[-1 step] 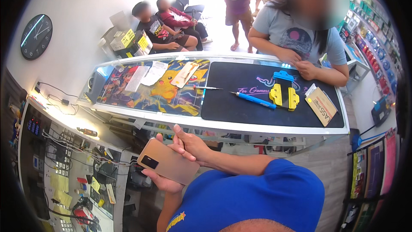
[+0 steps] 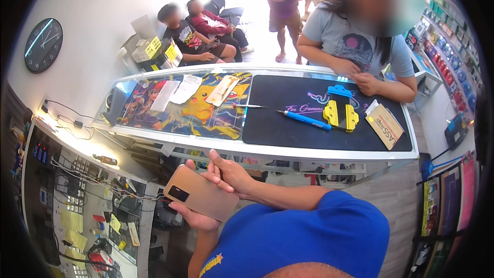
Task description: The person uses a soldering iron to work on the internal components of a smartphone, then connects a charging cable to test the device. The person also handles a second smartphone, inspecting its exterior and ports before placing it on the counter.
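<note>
A smartphone (image 2: 203, 194) with a tan-gold back and a black camera block is held in front of my blue shirt, its back showing. My left hand (image 2: 195, 219) grips it, thumb along the near edge and fingertips showing past the far edge. The fingers of my right hand (image 2: 229, 176) are curled against the phone's far edge, while the thumb points up. A thin dark spot shows between these fingers; I cannot make out what it is. The phone's other face is hidden.
Ahead, a glass counter (image 2: 309, 154) bears a blue pen-like tool (image 2: 306, 120), a thin screwdriver (image 2: 247, 106), yellow clamps (image 2: 342, 116), a blue clamp (image 2: 339, 91) and a cardboard sleeve (image 2: 385, 126). A person (image 2: 360, 46) leans on its far side. Left stands a cluttered workbench (image 2: 98, 216).
</note>
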Tool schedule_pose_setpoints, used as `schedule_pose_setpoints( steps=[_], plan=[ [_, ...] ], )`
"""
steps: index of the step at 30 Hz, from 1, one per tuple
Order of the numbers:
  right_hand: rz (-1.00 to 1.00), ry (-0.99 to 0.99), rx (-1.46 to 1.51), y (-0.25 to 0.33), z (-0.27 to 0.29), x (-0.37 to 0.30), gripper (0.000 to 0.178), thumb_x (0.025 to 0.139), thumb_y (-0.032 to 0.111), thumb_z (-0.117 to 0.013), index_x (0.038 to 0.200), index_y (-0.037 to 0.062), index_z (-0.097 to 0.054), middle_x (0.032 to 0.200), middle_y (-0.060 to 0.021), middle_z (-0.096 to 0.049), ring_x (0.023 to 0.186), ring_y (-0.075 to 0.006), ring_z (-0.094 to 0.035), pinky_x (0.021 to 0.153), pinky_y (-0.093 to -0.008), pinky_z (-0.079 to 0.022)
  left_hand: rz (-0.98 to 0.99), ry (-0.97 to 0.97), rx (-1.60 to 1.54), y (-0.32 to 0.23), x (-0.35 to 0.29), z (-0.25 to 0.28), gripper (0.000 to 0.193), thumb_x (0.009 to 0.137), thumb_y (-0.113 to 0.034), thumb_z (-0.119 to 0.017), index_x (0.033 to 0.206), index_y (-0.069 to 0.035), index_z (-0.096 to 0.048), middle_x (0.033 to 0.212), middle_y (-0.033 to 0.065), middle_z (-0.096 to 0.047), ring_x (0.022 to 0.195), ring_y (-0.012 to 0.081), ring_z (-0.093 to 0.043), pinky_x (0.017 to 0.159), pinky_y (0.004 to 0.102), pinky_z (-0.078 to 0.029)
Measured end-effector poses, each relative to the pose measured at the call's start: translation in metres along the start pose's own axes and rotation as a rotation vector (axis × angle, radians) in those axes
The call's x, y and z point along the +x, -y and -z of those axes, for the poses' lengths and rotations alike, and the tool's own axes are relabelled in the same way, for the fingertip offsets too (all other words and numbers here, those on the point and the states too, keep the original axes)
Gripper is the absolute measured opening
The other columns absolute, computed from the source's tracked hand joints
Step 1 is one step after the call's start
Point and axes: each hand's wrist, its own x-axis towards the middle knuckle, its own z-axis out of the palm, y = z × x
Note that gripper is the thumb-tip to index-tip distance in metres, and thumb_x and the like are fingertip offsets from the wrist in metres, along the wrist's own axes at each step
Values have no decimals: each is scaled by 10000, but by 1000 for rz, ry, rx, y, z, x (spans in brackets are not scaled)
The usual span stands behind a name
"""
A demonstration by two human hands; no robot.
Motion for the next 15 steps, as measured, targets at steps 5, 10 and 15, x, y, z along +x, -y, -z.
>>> schedule_pose_setpoints(
  steps=[5,10,15],
  plan=[
    [112,-109,147,-1,-60,5,396,1176,410,-489,1267,39,-593,774,36,-551,696,-32,-513,850,-236,-473,-6,-73,-143,-27,16,21,1000,1056,-815,-265,1706,-58,-194,1158,195,-663,897,360,-703,1220,567,-331],
    [183,-58,69,-32,-38,28,361,1181,372,-466,1242,49,-615,796,17,-595,874,-111,-609,940,-297,-495,35,-31,-164,-41,19,50,1007,1046,-834,-261,1706,-75,-205,1169,194,-654,892,350,-689,1040,503,-480],
    [214,-53,-37,-47,-61,41,473,1188,473,-401,891,146,-572,560,51,-442,629,-68,-456,696,-228,-440,110,54,-182,-54,10,69,1022,1039,-847,-249,1707,-74,-203,1146,199,-643,911,353,-695,966,476,-538]
  ],
)
